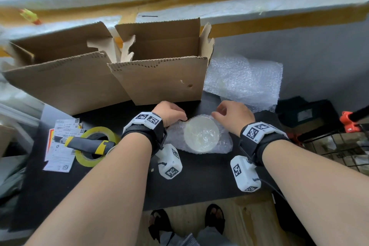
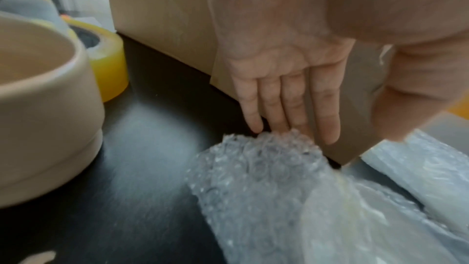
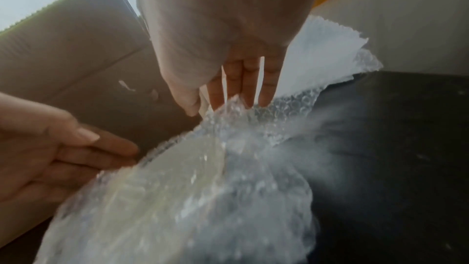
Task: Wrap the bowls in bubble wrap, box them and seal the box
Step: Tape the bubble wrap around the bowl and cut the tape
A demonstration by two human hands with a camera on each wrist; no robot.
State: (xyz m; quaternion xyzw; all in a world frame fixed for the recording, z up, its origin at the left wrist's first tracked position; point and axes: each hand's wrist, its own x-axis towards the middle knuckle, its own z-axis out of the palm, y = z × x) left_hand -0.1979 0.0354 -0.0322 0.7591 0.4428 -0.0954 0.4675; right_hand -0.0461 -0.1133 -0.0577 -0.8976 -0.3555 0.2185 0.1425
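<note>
A pale bowl wrapped in bubble wrap [image 1: 201, 138] lies on the black table [image 1: 199, 183], just in front of the open cardboard box [image 1: 159, 82]. My left hand [image 1: 171, 114] reaches over the bundle's far left edge. In the left wrist view its fingers [image 2: 286, 97] are straight, with the tips on the bubble wrap [image 2: 253, 178]. My right hand [image 1: 233, 115] is at the far right edge. Its straight fingers [image 3: 251, 79] stand behind a raised lip of the wrap [image 3: 228, 127], the thumb beside it. A second, beige bowl [image 2: 45, 117] stands unwrapped to the left.
A second open box [image 1: 65, 86] stands at the left. Loose bubble wrap [image 1: 245, 80] is piled at the right, behind my right hand. A yellow tape roll [image 1: 95, 146], a utility knife [image 1: 85, 144] and paper labels [image 1: 60, 146] lie at the left. A wire basket [image 1: 339, 150] is off the table's right side.
</note>
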